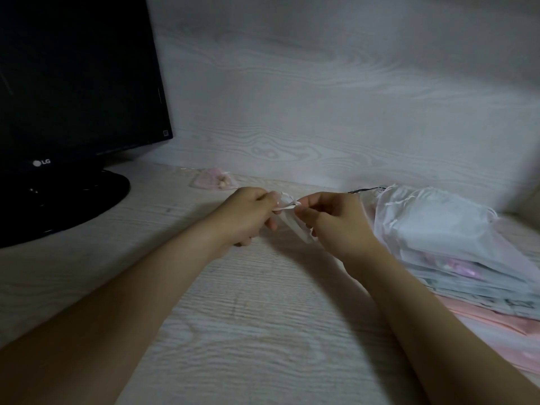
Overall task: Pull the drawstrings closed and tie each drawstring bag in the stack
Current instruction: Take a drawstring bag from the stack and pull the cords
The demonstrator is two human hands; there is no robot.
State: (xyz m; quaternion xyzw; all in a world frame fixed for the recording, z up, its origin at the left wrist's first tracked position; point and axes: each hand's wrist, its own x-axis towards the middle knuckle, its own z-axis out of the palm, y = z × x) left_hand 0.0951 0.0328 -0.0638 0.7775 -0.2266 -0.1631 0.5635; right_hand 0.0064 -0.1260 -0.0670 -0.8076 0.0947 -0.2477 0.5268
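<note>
A small sheer white drawstring bag [295, 226] hangs between my hands above the desk. My left hand [248, 214] pinches one end of its white drawstring [287, 205], and my right hand [336, 220] pinches the other end. The strings cross in a small knot between my fingertips. A stack of sheer white and pink drawstring bags [444, 247] lies on the desk to the right of my right hand. A small pink bag [213, 179] with something pale inside lies farther back on the desk, near the wall.
A black monitor [73, 83] on a round stand [73, 206] fills the left side. The pale wood-grain desk [248, 331] meets a wood-grain wall [321, 112] behind. A thin dark cord [362, 190] lies at the back of the stack.
</note>
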